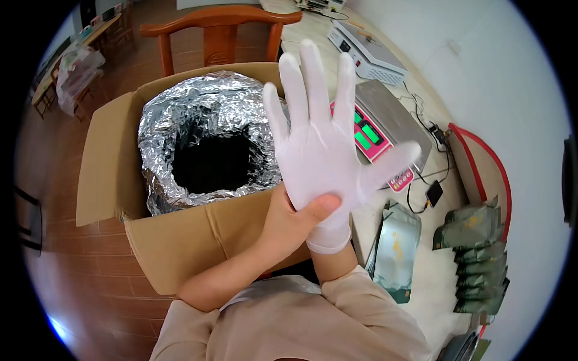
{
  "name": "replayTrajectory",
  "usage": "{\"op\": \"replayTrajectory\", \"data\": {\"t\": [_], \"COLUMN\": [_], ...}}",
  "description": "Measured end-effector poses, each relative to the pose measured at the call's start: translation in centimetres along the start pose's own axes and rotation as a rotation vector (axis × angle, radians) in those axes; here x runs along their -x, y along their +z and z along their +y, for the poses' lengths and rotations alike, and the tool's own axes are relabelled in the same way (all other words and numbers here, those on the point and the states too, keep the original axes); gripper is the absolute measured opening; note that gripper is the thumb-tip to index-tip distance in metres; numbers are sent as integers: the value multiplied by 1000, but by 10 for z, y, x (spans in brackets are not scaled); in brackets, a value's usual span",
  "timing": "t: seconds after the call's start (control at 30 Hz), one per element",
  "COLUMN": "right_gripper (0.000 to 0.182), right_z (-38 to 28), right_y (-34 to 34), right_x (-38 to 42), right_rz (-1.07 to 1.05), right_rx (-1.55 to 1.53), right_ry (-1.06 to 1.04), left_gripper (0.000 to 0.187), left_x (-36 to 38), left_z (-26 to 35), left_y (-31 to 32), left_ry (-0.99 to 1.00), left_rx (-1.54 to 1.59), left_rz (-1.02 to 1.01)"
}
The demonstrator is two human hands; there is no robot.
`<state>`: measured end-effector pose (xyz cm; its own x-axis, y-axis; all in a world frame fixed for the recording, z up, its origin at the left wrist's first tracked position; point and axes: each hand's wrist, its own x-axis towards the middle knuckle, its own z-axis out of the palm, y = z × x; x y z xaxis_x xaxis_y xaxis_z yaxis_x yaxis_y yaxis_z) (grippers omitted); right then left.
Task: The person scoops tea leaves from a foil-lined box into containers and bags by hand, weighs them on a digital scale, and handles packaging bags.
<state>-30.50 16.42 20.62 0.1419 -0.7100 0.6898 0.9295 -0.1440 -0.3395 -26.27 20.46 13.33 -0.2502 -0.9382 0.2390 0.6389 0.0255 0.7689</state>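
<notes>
My right hand [316,144] is raised in a white glove, palm toward me, fingers spread and thumb out to the right. It holds nothing. My bare left hand [289,219] wraps round the base of the glove at the right wrist, its thumb pressed across the heel of the palm. Behind both hands stands an open cardboard box [174,240], lined with crumpled silver foil [208,96]. Deep inside the foil is a dark hollow whose contents I cannot make out. The raised hand partly covers a pink digital scale [368,135] with lit green displays.
Flat green pouches [397,249] lie on the pale table, right of my wrist. Several filled pouches [478,259] stand along the wall side. Farther back is a white-and-grey machine [367,51] with cables. A wooden chair [220,33] stands behind the box.
</notes>
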Motion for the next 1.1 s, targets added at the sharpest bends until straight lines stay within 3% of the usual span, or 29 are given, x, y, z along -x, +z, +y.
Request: {"op": "replayTrajectory", "data": {"t": [0.03,0.1,0.17,0.3,0.37,0.4,0.47,0.5,0.57,0.63,0.67,0.7,0.8,0.87,0.93,1.03,1.1], "right_gripper": [98,93,83,79,76,76,71,71,76,77,78,80,81,76,71,57,54], "right_z": [0,-3,-7,-8,-8,-9,-13,-16,-18,-11,-6,-3,-6,-16,-22,-12,-22], "right_y": [-2,-6,-10,-36,-51,-59,-70,-71,-70,-67,-64,-61,-44,-55,-72,-85,-94], "right_x": [-2,-5,-6,-2,0,1,6,10,20,27,31,35,36,42,46,38,62], "right_rz": [22,43,111,137,147,152,280,287,436,408,374,337,409,447,523,794,906], "right_rx": [45,82,-38,-33,-27,-28,805,805,1140,1284,1427,1569,1478,1636,1814,1612,1536], "right_ry": [-26,-65,-96,-63,-13,-14,-117,-114,-281,-342,-410,-480,-402,-415,-473,-645,-639], "left_gripper": [42,42,55,47,46,55,63,71,77,70,58,52,50,52,57,64,76], "left_x": [0,0,2,-4,-8,-8,-4,-4,-7,-14,-14,-11,-8,-3,1,2,12], "left_z": [-3,-5,-11,-17,-33,-41,-52,-52,-38,-21,-16,-18,-27,-38,-41,-60,-81], "left_y": [-1,1,2,6,-2,-11,-9,-7,-5,4,14,18,17,16,27,32,26], "left_ry": [-9,-16,53,-31,69,-27,65,161,218,390,272,292,336,414,399,427,343], "left_rx": [7,-14,-151,-268,-282,-307,-327,-356,-460,-326,-239,-266,-314,-606,-590,-657,-788], "left_rz": [-10,-18,-47,-7,-7,-64,6,66,45,72,66,115,91,96,125,136,100]}}
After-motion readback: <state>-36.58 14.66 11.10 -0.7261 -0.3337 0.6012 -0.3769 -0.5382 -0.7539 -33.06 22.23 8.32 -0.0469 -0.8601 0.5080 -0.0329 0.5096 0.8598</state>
